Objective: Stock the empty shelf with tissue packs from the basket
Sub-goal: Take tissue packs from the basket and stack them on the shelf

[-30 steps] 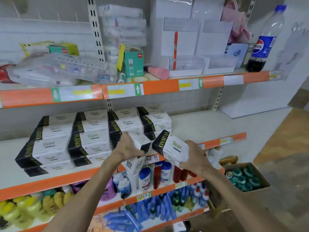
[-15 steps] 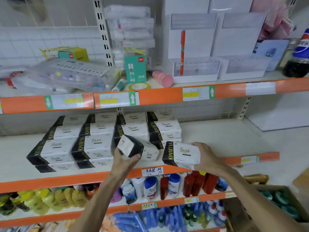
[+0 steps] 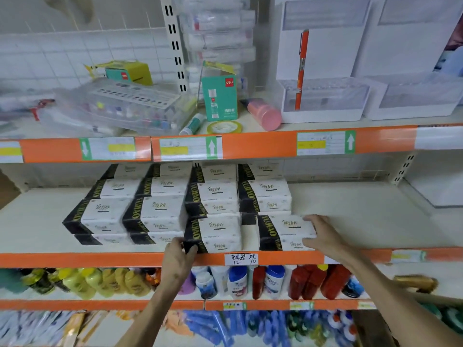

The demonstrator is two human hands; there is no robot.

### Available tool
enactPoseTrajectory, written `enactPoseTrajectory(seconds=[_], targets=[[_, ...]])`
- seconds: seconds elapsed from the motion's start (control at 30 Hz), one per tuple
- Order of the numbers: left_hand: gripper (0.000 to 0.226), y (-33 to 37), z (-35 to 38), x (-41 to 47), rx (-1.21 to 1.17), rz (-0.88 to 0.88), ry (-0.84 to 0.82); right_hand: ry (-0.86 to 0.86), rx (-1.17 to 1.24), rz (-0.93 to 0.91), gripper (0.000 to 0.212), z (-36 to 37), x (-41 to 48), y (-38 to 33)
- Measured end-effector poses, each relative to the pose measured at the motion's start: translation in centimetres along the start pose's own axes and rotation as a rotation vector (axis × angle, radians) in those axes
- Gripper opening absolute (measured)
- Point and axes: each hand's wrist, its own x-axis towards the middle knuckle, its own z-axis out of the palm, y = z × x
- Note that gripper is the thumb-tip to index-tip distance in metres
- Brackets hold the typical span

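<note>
Low in the centre of the frame, the left hand (image 3: 179, 259) grips the front left corner of a black-and-white plastic-wrapped tissue pack (image 3: 215, 234), its fingers (image 3: 175, 244) curled round the black end. The pack lies flat at the front edge of the cream metal shelf (image 3: 350, 216). Just to its right, with a narrow gap between them, lies a second matching tissue pack (image 3: 283, 231). The right hand (image 3: 323, 234) holds this one by its right end, fingers over the top and thumb low on the front. Behind both, stacked tissue packs (image 3: 160, 206) fill the middle of the shelf. A teal cardboard box (image 3: 220, 98) and a pink cylindrical bottle (image 3: 265, 115) sit on the shelf above.
</note>
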Motion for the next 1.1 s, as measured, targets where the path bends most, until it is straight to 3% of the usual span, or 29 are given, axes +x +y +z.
enactPoseTrajectory(seconds=[0.13, 0.3, 0.57, 0.93, 1.1], targets=[[0.023, 0.1, 0.1, -0.1, 0.000, 0.037, 0.036, 0.038, 0.116, 0.093, 0.093, 1.6, -0.2, -0.3], [0.022, -0.4, 0.4, 0.4, 0.019, 0.038, 0.050, 0.159, 0.093, 0.092, 0.101, 4.1, -0.6, -1.8], [0.023, -1.4, 1.5, 0.2, -0.024, 0.029, 0.069, 0.181, 0.118, 0.018, 0.098, 7.2, -0.6, -2.8], [0.023, -1.2, 1.3, 0.2, 0.031, 0.012, 0.028, 0.187, 0.075, 0.047, 0.092, 7.3, -0.6, -2.6], [0.034, -1.5, 0.8, -0.3, 0.083, 0.066, 0.054, 0.179, 0.030, 0.042, 0.089, 7.1, -1.6, -2.9]])
